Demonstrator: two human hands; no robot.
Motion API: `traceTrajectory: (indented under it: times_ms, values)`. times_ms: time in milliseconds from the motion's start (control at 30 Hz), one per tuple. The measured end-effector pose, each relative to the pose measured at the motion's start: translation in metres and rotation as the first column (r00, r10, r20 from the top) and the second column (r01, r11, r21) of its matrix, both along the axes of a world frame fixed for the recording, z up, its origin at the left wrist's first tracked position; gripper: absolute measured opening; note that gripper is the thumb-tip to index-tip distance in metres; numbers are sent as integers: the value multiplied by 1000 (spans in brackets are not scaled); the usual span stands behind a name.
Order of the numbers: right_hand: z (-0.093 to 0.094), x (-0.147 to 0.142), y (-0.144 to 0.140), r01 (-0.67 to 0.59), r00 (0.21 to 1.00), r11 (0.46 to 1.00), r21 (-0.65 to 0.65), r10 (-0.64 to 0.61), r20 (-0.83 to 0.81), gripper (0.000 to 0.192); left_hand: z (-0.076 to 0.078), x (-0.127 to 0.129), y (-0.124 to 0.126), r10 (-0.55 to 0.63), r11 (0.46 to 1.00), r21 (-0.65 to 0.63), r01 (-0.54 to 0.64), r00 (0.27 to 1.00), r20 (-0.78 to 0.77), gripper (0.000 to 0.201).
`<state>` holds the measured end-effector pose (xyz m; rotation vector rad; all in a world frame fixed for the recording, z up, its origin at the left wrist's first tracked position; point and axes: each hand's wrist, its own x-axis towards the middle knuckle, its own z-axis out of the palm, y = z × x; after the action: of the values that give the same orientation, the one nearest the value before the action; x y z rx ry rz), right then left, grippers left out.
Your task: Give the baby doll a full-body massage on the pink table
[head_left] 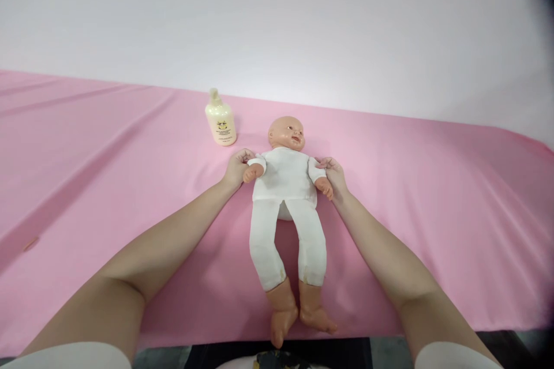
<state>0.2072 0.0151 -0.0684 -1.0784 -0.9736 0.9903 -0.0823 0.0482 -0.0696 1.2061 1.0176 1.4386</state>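
A baby doll (pixel 285 176) with a white cloth body lies on its back on the pink cloth. Its bald head points away from me and its bare feet reach the near edge. My left hand (pixel 238 166) is closed at the doll's arm on the left, fingers curled by the white sleeve and partly hidden behind the doll's small hand. On the other side, my right hand (pixel 336 174) grips the doll's other arm at the sleeve, with fingertips on the white fabric. Both doll arms rest beside its torso.
A pale yellow pump bottle (pixel 222 123) with a dark printed label stands beyond my left hand. The pink cloth (pixel 130 184) covers the table and has several creases. Behind it stretches a white surface (pixel 277 29). A small brownish strip (pixel 30 244) lies far left.
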Motion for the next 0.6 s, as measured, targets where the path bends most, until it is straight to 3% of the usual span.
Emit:
traceTrajectory:
  times_ms: [167, 400, 600]
  values:
    - [2, -2, 0, 4, 1000, 1000, -15, -4, -13, 10, 2, -1, -2, -4, 1000, -3, 4, 1000, -15, 21]
    - [2, -6, -2, -18, 995, 1000, -1, 17, -101, 23, 12, 4, -14, -19, 999, 46, 22, 998, -59, 28]
    - [4, -10, -7, -4, 1000, 998, 66, 6, -27, 30, 11, 4, -12, -38, 999, -24, 38, 999, 18, 51]
